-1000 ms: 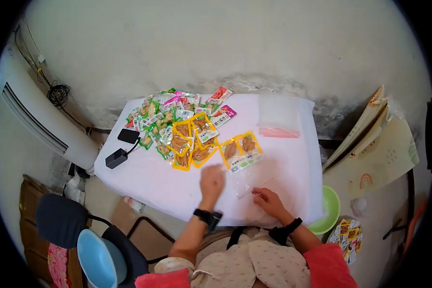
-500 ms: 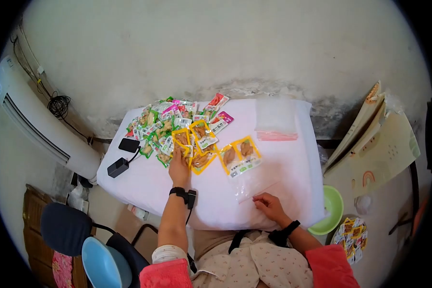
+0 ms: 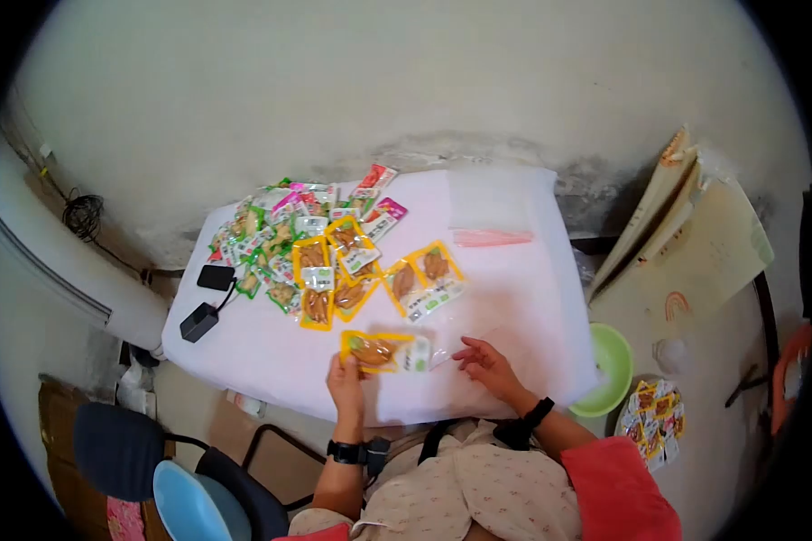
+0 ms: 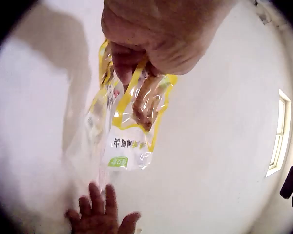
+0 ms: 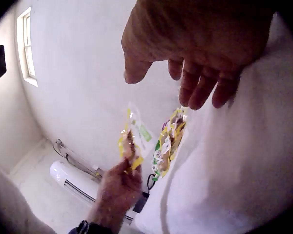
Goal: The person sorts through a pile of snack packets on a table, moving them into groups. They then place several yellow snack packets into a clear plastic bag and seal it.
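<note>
My left hand (image 3: 345, 392) pinches one end of a yellow-bordered vacuum-packed snack packet (image 3: 374, 352), above the front of the table. Brown food shows through its clear window, and its white label end points toward my right hand. In the left wrist view the packet (image 4: 132, 144) hangs from the fingers. My right hand (image 3: 487, 365) has its fingers spread and holds nothing. Just left of its fingertips lies a clear plastic bag (image 3: 447, 343), hard to make out against the white cloth. Beyond it, two yellow-bordered packets (image 3: 427, 279) lie side by side.
A pile of green, pink and yellow packets (image 3: 275, 248) covers the table's back left. Clear zip bags (image 3: 492, 203) with red strips lie back right. A phone (image 3: 215, 277) and a black box (image 3: 198, 322) sit left. A green basin (image 3: 612, 370) stands at the right.
My left hand reached to the yellow packets in the pile, then came back toward me with one. My right hand let go of the clear bag's edge and spread its fingers.
</note>
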Available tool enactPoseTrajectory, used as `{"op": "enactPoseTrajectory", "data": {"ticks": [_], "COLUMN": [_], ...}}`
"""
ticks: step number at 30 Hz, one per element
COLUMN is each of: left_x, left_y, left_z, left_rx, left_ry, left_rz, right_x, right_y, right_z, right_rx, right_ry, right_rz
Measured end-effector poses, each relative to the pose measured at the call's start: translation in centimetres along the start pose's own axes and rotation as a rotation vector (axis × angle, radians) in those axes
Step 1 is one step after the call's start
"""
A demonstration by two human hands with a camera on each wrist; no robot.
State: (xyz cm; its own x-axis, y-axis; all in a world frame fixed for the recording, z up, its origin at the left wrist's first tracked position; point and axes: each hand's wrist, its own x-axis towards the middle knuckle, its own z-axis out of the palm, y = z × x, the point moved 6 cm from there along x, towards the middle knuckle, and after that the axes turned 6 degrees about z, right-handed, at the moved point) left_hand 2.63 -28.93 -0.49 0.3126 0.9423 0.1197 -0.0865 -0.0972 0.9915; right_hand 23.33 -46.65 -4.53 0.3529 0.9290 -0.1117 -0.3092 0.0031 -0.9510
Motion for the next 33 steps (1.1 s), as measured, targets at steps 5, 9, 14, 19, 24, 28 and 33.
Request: {"op": "enactPoseTrajectory", "data": {"ticks": [5,9,14,19,24,28,33], "left_x": [-4.5,-4.6,-3.6,-4.3,-3.7,-3.6,-3.3], "left_y": [-3.5,-4.2,1.1,2.4,0.4,0.0,0.7], "left_z": [6.0,8.4,9.8,12.2,12.4,12.4,12.1], "left_rx": [-0.128,-0.027,0.539,0.805,0.854,0.764,0.652], "left_ry": [-0.234,-0.344,-0.368,-0.529,-0.517,-0.450,-0.356], "left_rz": [-0.213,-0.135,0.697,0.815,0.815,0.795,0.703], "right_x": [-1.2,-2.5,-4.9,-6.8,-7.4,-7.1,-6.0], "right_y": [0.8,0.8,-0.4,-1.3,-1.8,-1.9,-2.5], "right_z": [0.4,-1.4,-4.1,-6.3,-6.8,-6.3,-5.4], "right_rx": [0.115,-0.167,0.091,-0.103,-0.189,-0.126,-0.011], "right_ry": [-0.054,0.094,0.288,0.325,0.341,0.287,0.246], "right_rz": [0.177,0.200,0.239,0.286,0.267,0.288,0.282]}}
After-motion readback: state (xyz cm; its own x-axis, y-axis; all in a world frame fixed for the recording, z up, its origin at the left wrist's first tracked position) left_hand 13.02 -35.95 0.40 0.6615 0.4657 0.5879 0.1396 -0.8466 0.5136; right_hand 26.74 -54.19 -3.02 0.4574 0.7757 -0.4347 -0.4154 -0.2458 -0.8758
